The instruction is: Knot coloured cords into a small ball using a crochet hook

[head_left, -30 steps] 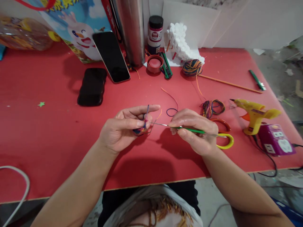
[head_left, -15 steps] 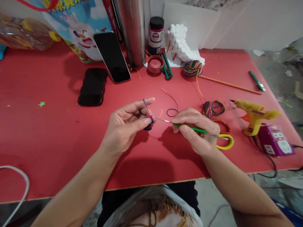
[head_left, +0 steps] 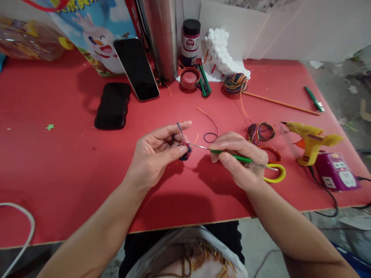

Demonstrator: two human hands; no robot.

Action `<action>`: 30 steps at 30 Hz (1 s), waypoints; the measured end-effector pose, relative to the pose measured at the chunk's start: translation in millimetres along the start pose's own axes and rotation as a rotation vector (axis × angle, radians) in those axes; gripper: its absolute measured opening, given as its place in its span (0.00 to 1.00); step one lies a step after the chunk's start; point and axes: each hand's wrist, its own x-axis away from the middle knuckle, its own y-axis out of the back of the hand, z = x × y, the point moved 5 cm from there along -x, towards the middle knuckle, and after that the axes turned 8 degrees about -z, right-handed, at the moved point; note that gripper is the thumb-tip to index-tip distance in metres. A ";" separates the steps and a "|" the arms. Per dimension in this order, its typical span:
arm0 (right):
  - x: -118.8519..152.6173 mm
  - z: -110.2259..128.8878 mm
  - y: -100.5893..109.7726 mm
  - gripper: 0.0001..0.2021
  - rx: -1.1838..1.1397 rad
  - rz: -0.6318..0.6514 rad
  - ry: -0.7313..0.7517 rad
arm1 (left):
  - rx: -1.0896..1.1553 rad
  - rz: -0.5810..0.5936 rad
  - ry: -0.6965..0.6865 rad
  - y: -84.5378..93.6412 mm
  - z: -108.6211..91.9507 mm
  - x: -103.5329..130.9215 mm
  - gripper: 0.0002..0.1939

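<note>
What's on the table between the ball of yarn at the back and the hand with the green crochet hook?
In the head view, between the yarn ball and the right hand, only loose yarn strands lie on the red table.

- Head-worn camera looks forward and steeply down from above the seated person's lap, at close range.
- The red table (head_left: 58, 162) fills the frame; a white wall (head_left: 290, 31) closes its far edge.
- One view only; none overlaps it.

red table (head_left: 58, 162), green hook (head_left: 232, 156), perhaps multicoloured yarn (head_left: 185, 151)
</note>
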 end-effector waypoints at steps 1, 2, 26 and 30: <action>0.1 0.0 0.3 0.11 0.005 -0.008 -0.006 | 0.002 -0.007 -0.005 0.2 -0.3 -0.1 0.24; 0.2 -0.1 0.8 0.11 0.009 -0.018 -0.015 | 0.004 -0.017 -0.012 0.4 -0.8 -0.2 0.24; 1.1 0.4 -0.5 0.11 -0.029 -0.022 -0.053 | 0.003 -0.008 -0.058 0.6 0.1 -1.0 0.23; 1.3 0.0 -0.5 0.12 -0.031 -0.017 -0.056 | 0.000 0.007 -0.050 0.1 1.1 -0.2 0.23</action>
